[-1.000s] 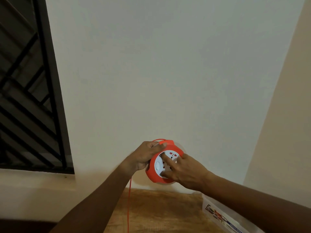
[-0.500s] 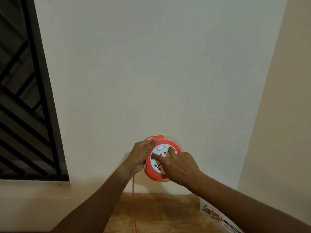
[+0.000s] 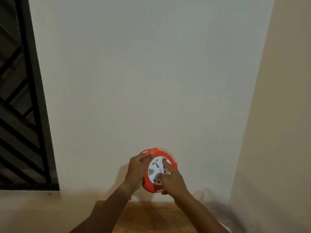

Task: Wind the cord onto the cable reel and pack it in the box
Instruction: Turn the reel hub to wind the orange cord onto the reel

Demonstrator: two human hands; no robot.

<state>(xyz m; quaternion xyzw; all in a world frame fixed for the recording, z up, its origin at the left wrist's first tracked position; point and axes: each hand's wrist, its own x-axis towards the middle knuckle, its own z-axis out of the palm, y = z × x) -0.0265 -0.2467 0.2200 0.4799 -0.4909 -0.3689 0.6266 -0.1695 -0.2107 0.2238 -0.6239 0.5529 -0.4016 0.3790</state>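
Winding cord: left hand (image 3: 137, 169) gripping cable reel (image 3: 157, 171) rim, right hand (image 3: 171, 179) fingers pressing its white face, likely needing another turn.

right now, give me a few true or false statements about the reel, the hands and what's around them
1. Both hands are on the orange reel. True: the left hand holds its rim and the right hand presses the white socket face.
2. The reel lies flat on the wooden table. False: it is held up above the table, in front of the wall.
3. A dark window grille is on the left. True.
4. The reel's outer body is blue. False: it is orange.
5. The right hand is empty and off the reel. False: its fingers rest on the socket face.
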